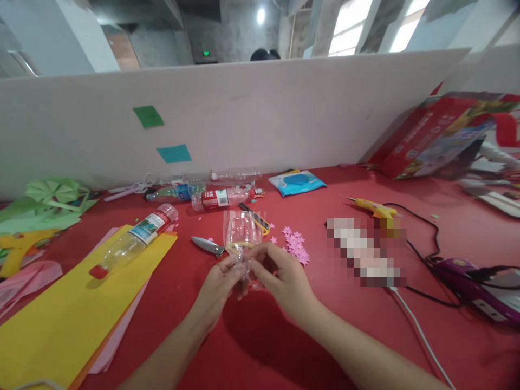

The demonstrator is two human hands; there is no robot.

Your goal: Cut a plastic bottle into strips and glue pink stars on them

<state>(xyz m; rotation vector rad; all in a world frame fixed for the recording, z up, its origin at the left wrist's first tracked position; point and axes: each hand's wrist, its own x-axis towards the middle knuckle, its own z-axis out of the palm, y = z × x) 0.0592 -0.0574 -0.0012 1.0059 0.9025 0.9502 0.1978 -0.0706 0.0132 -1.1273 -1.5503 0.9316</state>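
A clear cut plastic bottle piece (242,226) is held between both hands above the red table, its wide end pointing away. A thin yellow band crosses its narrower part. My left hand (221,284) grips the near end from the left, fingers closed. From the right, my right hand (280,271) pinches the same end near the yellow band. Scissors (207,245) lie just left of the piece, their handles partly hidden. Pink stars (296,245) are scattered to the right of it. Behind the piece lies a cutter (260,219), partly covered.
Yellow paper (73,309) and a bottle (136,238) lie left. More bottles (217,199) and a blue wipes pack (298,182) line the white partition (260,119). A yellow glue gun (371,207), cables and a purple power strip (479,287) are right.
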